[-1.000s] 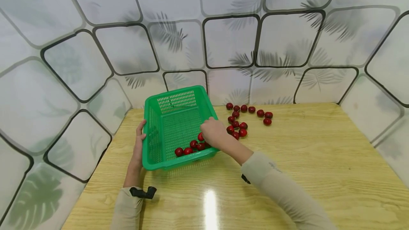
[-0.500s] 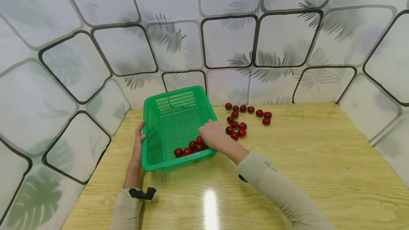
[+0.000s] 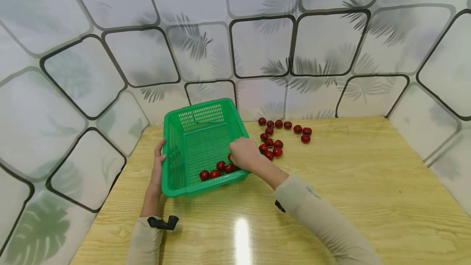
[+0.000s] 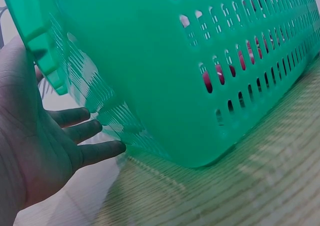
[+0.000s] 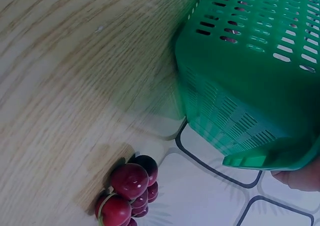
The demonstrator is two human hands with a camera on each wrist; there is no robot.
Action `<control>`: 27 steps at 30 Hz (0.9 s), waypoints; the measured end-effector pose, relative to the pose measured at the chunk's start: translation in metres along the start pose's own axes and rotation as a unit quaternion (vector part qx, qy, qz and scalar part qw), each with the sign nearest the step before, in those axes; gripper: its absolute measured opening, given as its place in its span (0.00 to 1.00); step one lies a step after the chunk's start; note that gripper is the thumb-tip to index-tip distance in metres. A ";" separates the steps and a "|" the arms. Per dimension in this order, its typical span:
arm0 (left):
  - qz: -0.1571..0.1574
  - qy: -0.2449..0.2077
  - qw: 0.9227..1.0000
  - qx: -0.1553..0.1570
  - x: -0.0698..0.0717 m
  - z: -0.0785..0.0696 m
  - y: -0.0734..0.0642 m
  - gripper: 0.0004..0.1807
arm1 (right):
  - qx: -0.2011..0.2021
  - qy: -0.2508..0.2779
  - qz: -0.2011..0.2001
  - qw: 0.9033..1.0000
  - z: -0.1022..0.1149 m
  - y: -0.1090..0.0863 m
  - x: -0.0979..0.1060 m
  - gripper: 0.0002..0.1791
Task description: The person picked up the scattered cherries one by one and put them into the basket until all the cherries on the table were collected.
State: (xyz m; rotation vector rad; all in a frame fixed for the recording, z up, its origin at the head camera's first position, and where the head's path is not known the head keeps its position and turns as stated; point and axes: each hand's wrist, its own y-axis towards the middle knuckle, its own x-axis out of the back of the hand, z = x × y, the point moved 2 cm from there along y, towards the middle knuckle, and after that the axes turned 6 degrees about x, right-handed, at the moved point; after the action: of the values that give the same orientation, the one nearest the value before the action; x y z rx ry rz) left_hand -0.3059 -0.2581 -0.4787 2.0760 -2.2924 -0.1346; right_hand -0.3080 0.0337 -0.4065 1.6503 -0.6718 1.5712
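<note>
A green perforated plastic basket (image 3: pixel 202 144) stands on the table's left half. Several dark red cherries (image 3: pixel 215 174) lie inside along its front wall, towards the right corner. My left hand (image 3: pixel 157 171) is against the basket's left side; in the left wrist view its fingers (image 4: pixel 102 152) stretch straight out by the outer wall. The right hand (image 3: pixel 244 152) curls over the right rim and grips it, partly hiding the cherries beneath. In the right wrist view only a bit of that hand (image 5: pixel 302 180) shows at the rim.
More cherries (image 3: pixel 277 151) lie on the wooden table (image 3: pixel 342 183) right of the basket, some with stems; a cluster of these cherries (image 5: pixel 130 180) shows in the right wrist view. A patterned wall covering (image 3: pixel 265 48) rises behind the table. Each sleeve has a black strap (image 3: pixel 163 223).
The whole head view drifts slightly left. Both hands keep their places on the basket, and the cherry beside the right hand is a little more covered than half a second ago.
</note>
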 end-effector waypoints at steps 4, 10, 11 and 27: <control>0.002 0.003 1.000 -0.004 0.000 -0.001 0.000 0.30 | 0.004 0.005 -0.020 1.000 0.000 -0.001 0.000 0.19; 0.001 0.006 1.000 0.000 -0.001 -0.002 -0.001 0.30 | -0.001 0.073 -0.062 0.995 -0.004 -0.004 0.001 0.16; 0.001 0.006 1.000 0.000 -0.001 -0.002 -0.001 0.30 | -0.007 0.105 -0.083 0.991 -0.006 -0.005 0.001 0.13; -0.003 -0.001 1.000 0.000 -0.002 -0.003 0.000 0.31 | -0.270 0.372 -0.109 0.882 -0.122 -0.093 -0.011 0.16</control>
State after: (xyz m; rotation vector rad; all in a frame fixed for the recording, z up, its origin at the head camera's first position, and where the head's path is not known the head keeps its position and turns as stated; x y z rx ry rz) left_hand -0.3051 -0.2561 -0.4758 2.0844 -2.2865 -0.1382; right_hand -0.3073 0.1848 -0.4359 0.6044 -0.4242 1.5093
